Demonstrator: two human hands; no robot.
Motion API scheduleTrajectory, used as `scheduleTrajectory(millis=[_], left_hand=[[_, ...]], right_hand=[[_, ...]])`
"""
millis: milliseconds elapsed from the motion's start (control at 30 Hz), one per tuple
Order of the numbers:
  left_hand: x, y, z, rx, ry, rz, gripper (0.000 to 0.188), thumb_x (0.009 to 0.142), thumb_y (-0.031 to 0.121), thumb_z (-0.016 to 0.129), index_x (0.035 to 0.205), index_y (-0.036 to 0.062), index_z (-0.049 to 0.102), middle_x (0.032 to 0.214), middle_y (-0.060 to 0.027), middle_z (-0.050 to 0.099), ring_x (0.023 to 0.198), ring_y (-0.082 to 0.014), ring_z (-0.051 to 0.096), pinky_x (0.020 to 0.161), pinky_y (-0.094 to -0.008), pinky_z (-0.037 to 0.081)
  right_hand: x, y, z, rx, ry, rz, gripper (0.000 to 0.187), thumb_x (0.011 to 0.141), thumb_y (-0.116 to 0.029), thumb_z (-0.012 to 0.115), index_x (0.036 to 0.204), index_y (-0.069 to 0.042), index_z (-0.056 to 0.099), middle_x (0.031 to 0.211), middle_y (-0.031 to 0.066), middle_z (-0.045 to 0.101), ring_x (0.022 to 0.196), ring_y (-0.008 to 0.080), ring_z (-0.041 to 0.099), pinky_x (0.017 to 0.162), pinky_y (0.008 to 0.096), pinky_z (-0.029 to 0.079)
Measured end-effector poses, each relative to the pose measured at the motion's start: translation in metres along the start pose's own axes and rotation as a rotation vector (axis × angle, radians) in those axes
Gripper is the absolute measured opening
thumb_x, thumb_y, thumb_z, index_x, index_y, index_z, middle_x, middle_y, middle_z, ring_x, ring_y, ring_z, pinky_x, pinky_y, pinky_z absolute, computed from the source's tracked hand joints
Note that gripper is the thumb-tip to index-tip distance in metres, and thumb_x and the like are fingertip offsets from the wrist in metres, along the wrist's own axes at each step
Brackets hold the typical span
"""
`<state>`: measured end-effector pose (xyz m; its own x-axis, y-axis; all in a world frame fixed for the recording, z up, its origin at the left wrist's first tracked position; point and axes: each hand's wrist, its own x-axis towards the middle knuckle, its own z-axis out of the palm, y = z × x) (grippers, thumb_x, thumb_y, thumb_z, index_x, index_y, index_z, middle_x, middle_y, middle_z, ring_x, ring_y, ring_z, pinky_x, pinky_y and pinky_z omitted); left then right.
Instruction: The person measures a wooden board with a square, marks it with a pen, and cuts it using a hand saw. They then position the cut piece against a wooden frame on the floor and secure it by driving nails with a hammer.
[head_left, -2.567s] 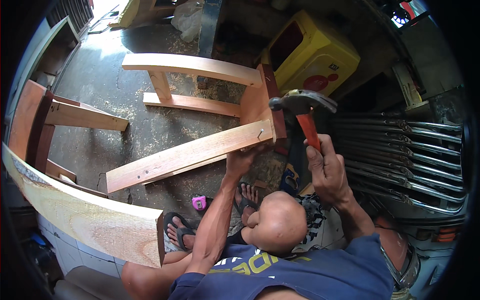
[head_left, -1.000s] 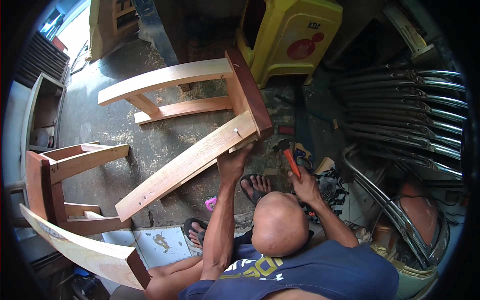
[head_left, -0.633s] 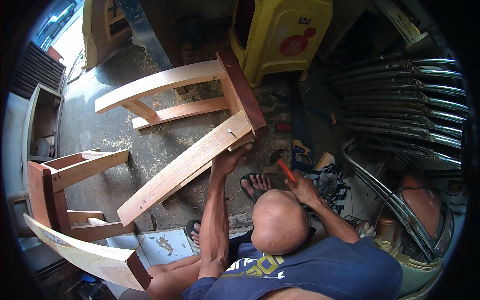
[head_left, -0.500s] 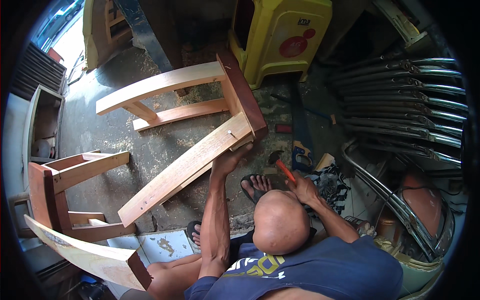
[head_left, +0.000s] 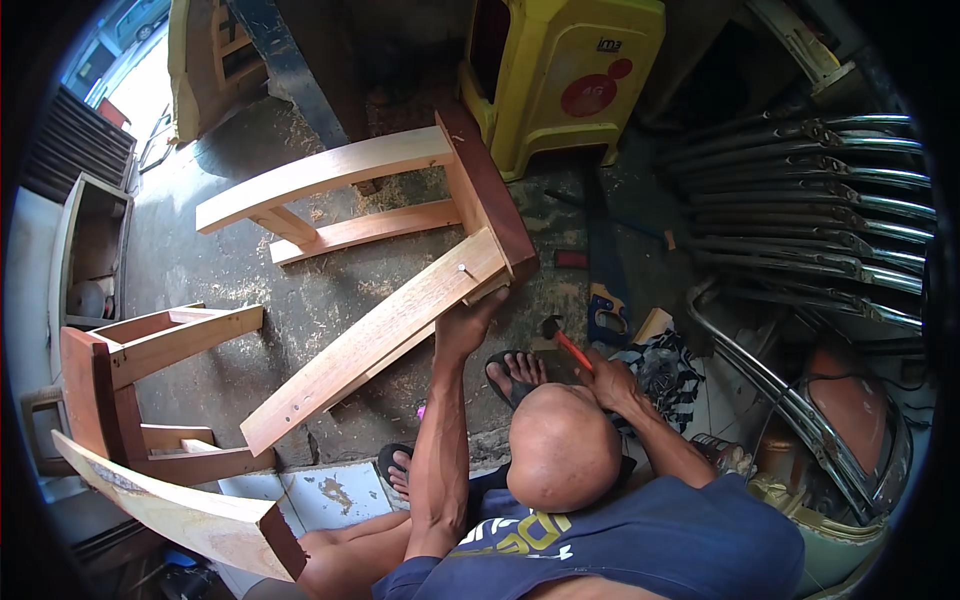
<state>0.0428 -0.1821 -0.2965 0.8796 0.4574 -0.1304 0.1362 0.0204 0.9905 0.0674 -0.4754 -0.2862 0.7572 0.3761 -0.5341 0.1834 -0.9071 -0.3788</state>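
A wooden stool (head_left: 487, 195) lies on its side, its reddish-brown seat edge-on and its pale legs pointing left. In its nearest leg (head_left: 375, 342) a nail (head_left: 462, 269) stands partly out, close to the seat end. My left hand (head_left: 464, 328) grips that leg from below, just beside the nail, with some fingers hidden behind the wood. Off to the right, my right hand (head_left: 608, 382) is closed around the orange handle of a hammer (head_left: 571, 345). The hammer's dark head is apart from the stool and points away from me.
Another stool (head_left: 95, 395) lies at left, behind a curved plank (head_left: 170, 495). A yellow plastic stool (head_left: 570, 85) stands at the far side. A handsaw (head_left: 606, 300) lies on the floor near my right hand. Stacked metal frames (head_left: 800, 210) fill the right side.
The hammer head has dropped slightly toward me in my right hand. A small pink thing now shows beside my left forearm. My left hand keeps its hold on the stool leg.
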Motion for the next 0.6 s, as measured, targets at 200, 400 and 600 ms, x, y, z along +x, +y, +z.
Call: scheduleTrajectory(millis=[200,400,600], left_hand=[[-0.004,0.010,0.005,-0.031,0.045,0.007,0.058,0.084,0.031,0.085,0.127,-0.0014,0.065,0.122,-0.0167,0.070,0.115,-0.0259,0.065,0.101,-0.0390,0.048],[-0.005,0.008,0.004,-0.030,0.050,-0.001,0.059,0.083,0.029,0.086,0.128,-0.0006,0.064,0.123,-0.0161,0.070,0.114,-0.0259,0.066,0.101,-0.0384,0.049],[-0.004,0.002,0.002,-0.012,0.042,-0.021,0.059,0.083,0.029,0.087,0.129,0.0007,0.064,0.123,-0.0151,0.070,0.114,-0.0254,0.066,0.101,-0.0384,0.049]], right_hand=[[0.004,0.012,0.012,-0.050,-0.079,0.046,0.040,0.096,-0.040,0.062,0.118,-0.007,0.059,0.086,0.0295,0.070,0.084,0.0503,0.069,0.073,0.0579,0.053],[0.009,0.026,0.021,0.004,-0.080,0.044,0.039,0.093,-0.033,0.062,0.120,-0.004,0.059,0.085,0.0336,0.069,0.087,0.0545,0.067,0.079,0.0618,0.053],[0.016,0.035,0.025,0.039,-0.075,0.079,0.042,0.093,-0.033,0.061,0.123,-0.005,0.058,0.089,0.0327,0.070,0.089,0.0535,0.067,0.082,0.0613,0.053]])
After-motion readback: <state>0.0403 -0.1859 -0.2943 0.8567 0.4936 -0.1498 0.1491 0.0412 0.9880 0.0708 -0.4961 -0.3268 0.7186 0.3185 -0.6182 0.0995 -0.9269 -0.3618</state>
